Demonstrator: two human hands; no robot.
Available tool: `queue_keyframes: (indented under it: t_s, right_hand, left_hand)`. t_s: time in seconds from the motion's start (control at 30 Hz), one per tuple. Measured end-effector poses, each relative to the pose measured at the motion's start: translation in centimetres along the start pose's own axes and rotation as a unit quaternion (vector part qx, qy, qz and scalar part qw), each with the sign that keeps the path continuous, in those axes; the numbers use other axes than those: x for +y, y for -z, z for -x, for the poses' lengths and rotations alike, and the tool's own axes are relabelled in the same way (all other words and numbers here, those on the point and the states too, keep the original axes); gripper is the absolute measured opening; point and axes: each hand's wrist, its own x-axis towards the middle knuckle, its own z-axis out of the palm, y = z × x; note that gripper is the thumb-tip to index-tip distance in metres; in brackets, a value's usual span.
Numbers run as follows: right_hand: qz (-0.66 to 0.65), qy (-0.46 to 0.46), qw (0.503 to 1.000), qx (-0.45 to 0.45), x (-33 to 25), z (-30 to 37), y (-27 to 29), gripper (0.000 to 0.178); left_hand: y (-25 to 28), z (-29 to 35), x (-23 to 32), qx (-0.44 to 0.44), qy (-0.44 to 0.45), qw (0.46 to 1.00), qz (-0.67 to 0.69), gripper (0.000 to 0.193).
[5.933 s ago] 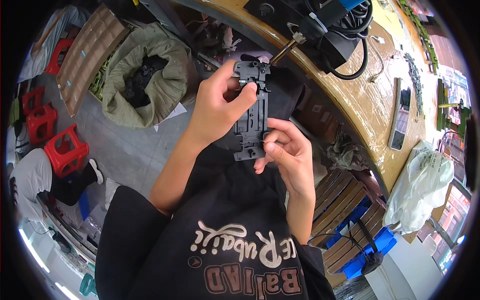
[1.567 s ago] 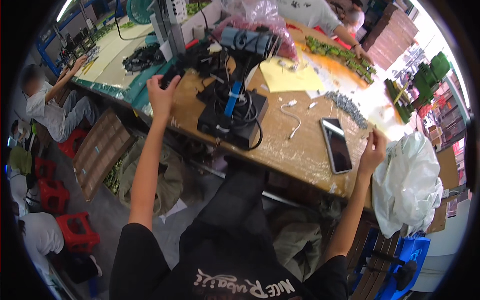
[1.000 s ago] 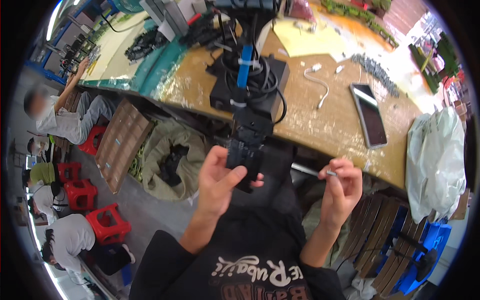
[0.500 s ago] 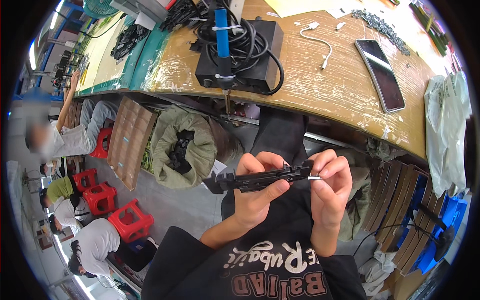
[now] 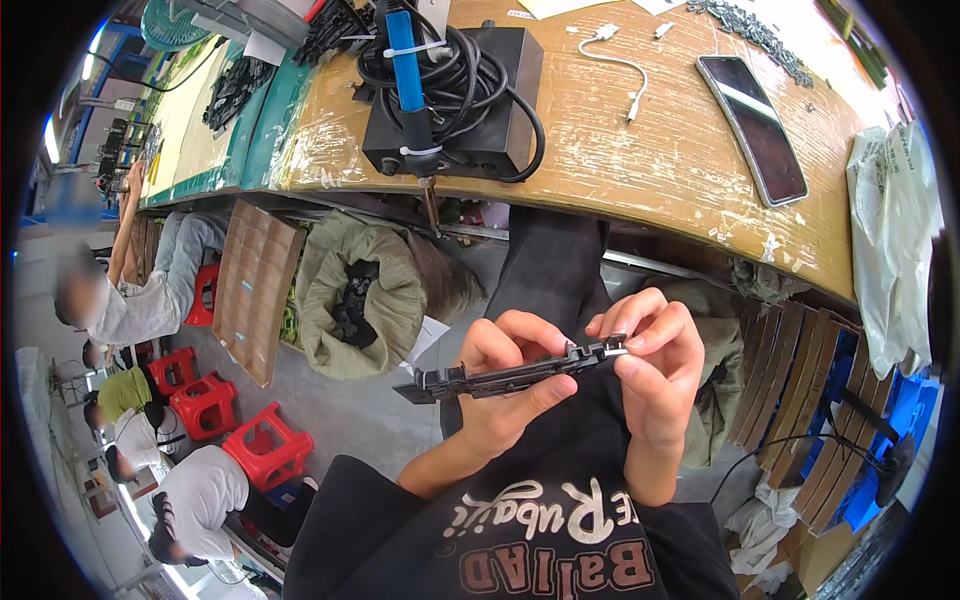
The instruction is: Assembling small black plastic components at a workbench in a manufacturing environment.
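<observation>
A long, narrow black plastic part [image 5: 500, 378] is held level above my lap. My left hand [image 5: 508, 400] grips it near its middle, thumb on the near side and fingers on the far side. At its right end, my right hand [image 5: 655, 365] pinches a small silvery-white piece [image 5: 616, 351] between thumb and fingers. That piece meets the black part's end; whether it is seated there I cannot tell. The fingertips partly cover it.
On the wooden bench [image 5: 620, 180] are a black box with coiled cable [image 5: 450, 110], a blue-handled soldering iron [image 5: 405, 65], a white cable [image 5: 630, 68] and a phone [image 5: 752, 130]. Below stand an open sack [image 5: 400, 300] and a compartmented cardboard tray [image 5: 258, 290]. Co-workers sit at left.
The black part has turned, showing a narrower side, with its right end slightly raised. The small silvery piece has moved closer against that end. My view has shifted a little.
</observation>
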Motion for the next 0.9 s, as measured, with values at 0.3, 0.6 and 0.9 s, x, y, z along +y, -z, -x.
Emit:
queue_keyframes:
  t_s: [0.3,0.6,0.9]
  right_hand:
    - [0.06,0.028,0.998,-0.008,0.2,0.2,-0.1,0.018]
    - [0.08,0.091,0.992,-0.046,0.3,-0.1,0.1,0.019]
    - [0.085,0.101,0.983,-0.128,0.9,-0.6,-0.3,0.016]
  left_hand:
    - [1.3,-0.4,0.3,-0.037,-0.023,0.998,-0.054,0.035]
    - [2.9,-1.4,0.6,-0.067,0.291,0.954,0.043,0.034]
    - [4.7,0.7,-1.0,-0.187,0.48,0.691,0.507,0.05]
